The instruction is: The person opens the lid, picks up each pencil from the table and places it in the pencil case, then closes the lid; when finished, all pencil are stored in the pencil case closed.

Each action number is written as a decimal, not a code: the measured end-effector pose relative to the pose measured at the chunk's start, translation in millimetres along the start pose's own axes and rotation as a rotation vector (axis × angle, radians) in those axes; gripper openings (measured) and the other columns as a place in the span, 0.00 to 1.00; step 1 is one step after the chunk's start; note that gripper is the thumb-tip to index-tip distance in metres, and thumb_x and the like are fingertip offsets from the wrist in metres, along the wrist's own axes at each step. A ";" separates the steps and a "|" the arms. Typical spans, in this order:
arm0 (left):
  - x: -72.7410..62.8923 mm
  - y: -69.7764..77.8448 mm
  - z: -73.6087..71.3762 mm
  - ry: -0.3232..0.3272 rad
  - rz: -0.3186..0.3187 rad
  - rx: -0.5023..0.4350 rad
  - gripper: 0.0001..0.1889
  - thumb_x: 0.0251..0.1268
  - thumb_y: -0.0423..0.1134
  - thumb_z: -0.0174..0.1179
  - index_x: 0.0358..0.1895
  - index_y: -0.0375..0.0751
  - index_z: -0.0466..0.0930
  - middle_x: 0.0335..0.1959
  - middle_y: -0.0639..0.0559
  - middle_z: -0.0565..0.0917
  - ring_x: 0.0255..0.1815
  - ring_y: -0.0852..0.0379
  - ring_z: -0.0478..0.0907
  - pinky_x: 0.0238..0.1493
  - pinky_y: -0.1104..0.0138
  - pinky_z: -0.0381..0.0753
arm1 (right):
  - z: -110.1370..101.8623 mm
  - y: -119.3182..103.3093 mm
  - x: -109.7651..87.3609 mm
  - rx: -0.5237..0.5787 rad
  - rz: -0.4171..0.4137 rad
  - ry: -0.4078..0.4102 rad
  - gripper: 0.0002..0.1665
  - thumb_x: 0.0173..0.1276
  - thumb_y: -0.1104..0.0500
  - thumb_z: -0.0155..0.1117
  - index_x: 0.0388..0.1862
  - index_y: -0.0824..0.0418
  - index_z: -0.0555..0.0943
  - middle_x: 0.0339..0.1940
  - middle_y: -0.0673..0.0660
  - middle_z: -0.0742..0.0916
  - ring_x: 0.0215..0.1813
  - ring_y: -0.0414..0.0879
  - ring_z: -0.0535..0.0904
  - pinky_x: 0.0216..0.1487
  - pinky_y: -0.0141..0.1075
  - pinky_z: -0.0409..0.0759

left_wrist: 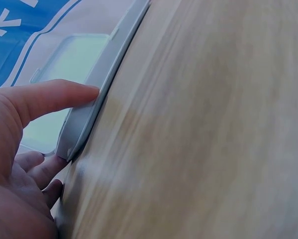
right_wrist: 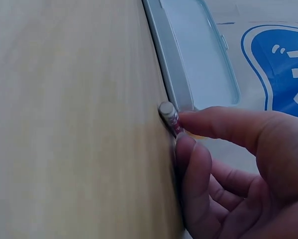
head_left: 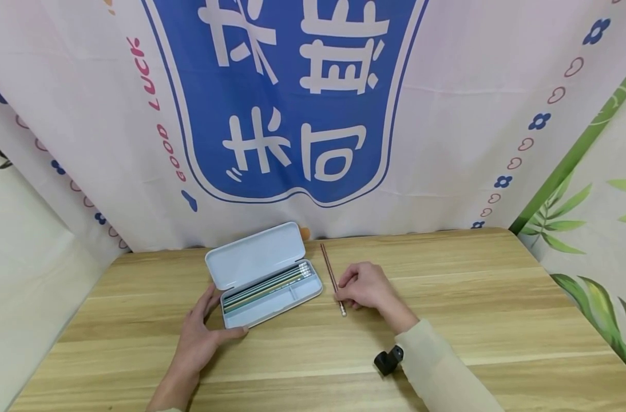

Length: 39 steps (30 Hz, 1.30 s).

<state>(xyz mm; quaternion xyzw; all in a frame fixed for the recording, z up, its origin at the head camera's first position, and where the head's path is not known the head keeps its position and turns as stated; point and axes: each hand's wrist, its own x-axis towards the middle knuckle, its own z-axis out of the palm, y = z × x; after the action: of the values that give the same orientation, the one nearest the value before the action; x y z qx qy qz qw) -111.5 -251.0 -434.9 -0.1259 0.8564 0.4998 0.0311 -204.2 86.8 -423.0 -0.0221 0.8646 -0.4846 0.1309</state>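
A light blue pencil case point(head_left: 269, 317) lies on the table with its lid point(head_left: 256, 257) raised at the back. Inside is a row of several green pencils point(head_left: 264, 288) with white eraser ends, a yellowish one among them. My left hand point(head_left: 199, 329) holds the case at its left end, thumb along the front wall point(left_wrist: 84, 117) and the other fingers around the corner. To the right of the case, my right hand point(head_left: 364, 285) pinches a dark red pencil point(head_left: 329, 266) between thumb and fingers near its eraser end point(right_wrist: 166, 108). That pencil points away toward the back edge.
The wooden table point(head_left: 498, 320) ends at a hanging printed cloth point(head_left: 447, 143) behind the case. A small orange object point(head_left: 305, 233) shows behind the lid's right corner. A black device point(head_left: 388, 360) sits at my right cuff.
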 end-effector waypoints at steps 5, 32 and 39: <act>0.5 -0.9 -0.5 0.001 -0.004 0.000 0.72 0.49 0.42 0.86 0.91 0.51 0.39 0.87 0.42 0.64 0.91 0.35 0.40 0.88 0.33 0.38 | -7.5 1.3 -3.3 -0.089 0.025 0.011 0.08 0.58 0.64 0.80 0.30 0.60 0.86 0.22 0.54 0.88 0.20 0.41 0.82 0.23 0.30 0.83; 0.6 -1.9 -0.8 -0.003 -0.007 -0.004 0.72 0.50 0.42 0.85 0.91 0.51 0.37 0.88 0.45 0.62 0.91 0.34 0.37 0.88 0.33 0.37 | -24.6 14.2 0.6 0.078 0.074 -0.049 0.08 0.65 0.61 0.71 0.39 0.66 0.90 0.28 0.57 0.91 0.29 0.43 0.86 0.30 0.34 0.89; 0.4 -1.1 -0.4 -0.002 -0.005 -0.004 0.72 0.50 0.42 0.85 0.91 0.51 0.37 0.88 0.44 0.63 0.91 0.35 0.37 0.88 0.33 0.36 | -30.0 16.0 0.2 0.153 0.074 -0.090 0.08 0.67 0.65 0.68 0.41 0.69 0.89 0.27 0.58 0.91 0.27 0.43 0.87 0.29 0.32 0.88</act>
<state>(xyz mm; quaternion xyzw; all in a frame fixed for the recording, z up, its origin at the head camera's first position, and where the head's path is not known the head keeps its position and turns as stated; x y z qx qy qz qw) -111.6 -251.9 -435.8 -0.1274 0.8550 0.5017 0.0328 -210.5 120.2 -421.6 -0.0018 0.8185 -0.5426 0.1886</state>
